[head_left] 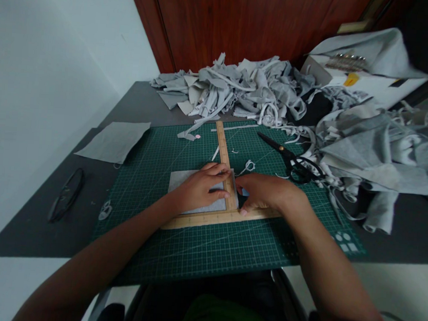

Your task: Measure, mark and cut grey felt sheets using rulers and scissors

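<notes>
Left hand [201,189]: lies palm-down and flat on the grey fabric piece [183,183], fingers spread over to the upright arm of the wooden L-square [224,156]; grasps nothing, seemingly pressing cloth and ruler down so neither slips.
Right hand [261,192]: fingers curled against the inner corner of the square, thumb on its lower arm; whether it pinches a marking tool I cannot tell, the fingertips being hidden.
Grey fabric piece: flat rectangle at mid-mat, its right and near edges tucked along the two arms of the square, probably to true the corner.
Wooden L-square: one arm runs away from the person, the other lies across the near side; both flat on the mat.
Cutting mat [193,247]: green, gridded, covers the middle of the dark table [29,226].
Scissors [291,158]: black-handled, blades closed, on the mat to the right, apart from both hands.
Scrap heap [248,87]: grey strips and offcuts piled at the far edge and right side.
Spare fabric sheet [114,141]: lies flat, left of the mat.
Black loop [66,195]: on the table's left; its identity is unclear.
</notes>
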### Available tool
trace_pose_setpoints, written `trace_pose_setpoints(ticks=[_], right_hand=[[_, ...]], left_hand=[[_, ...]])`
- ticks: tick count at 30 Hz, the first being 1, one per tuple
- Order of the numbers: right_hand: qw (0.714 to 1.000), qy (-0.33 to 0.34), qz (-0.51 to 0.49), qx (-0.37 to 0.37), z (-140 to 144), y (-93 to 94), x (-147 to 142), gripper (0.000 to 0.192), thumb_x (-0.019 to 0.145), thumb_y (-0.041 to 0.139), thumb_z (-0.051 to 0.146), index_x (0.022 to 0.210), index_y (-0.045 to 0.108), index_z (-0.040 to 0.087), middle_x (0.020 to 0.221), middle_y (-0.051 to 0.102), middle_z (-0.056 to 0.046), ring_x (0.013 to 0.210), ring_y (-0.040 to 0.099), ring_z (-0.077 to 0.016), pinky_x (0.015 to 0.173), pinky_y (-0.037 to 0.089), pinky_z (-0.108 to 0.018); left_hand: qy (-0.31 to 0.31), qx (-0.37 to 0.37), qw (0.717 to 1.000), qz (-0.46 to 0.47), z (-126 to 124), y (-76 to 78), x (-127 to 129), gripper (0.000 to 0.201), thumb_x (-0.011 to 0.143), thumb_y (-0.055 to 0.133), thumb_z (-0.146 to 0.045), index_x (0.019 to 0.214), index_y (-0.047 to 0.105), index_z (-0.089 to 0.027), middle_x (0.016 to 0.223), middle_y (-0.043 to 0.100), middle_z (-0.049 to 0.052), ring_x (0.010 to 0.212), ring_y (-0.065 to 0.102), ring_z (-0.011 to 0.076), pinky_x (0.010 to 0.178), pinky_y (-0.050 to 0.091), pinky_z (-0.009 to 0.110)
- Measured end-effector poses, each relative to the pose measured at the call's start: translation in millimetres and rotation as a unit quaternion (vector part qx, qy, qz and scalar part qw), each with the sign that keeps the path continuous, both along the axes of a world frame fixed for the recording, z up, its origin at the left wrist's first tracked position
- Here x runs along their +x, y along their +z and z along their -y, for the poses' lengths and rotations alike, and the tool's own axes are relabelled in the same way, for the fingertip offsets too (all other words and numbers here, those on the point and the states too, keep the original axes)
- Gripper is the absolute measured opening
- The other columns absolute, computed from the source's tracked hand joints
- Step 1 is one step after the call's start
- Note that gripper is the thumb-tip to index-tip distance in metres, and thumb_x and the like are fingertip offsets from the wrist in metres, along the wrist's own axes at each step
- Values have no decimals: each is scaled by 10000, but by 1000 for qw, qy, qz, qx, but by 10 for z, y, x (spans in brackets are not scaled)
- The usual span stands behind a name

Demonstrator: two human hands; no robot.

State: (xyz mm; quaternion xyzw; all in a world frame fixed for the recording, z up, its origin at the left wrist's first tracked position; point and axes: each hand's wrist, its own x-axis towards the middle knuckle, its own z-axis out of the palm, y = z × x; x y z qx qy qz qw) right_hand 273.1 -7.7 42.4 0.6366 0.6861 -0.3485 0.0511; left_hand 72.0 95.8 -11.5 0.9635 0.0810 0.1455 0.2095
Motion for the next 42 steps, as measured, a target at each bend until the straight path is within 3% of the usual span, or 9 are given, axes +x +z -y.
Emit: trace_pose_setpoints(ticks=[42], right_hand=[[1000,-12,-1,0,8,-5,12,496,656,902,268,1103,689,230,1216,750,-67,1079,699,-318,793,480,-335]], left_hand=[[3,0,1000,-8,-21,10,9,505,912,769,-330,1391,637,-245,1421,592,99,1331,530,296,1153,442,511]])
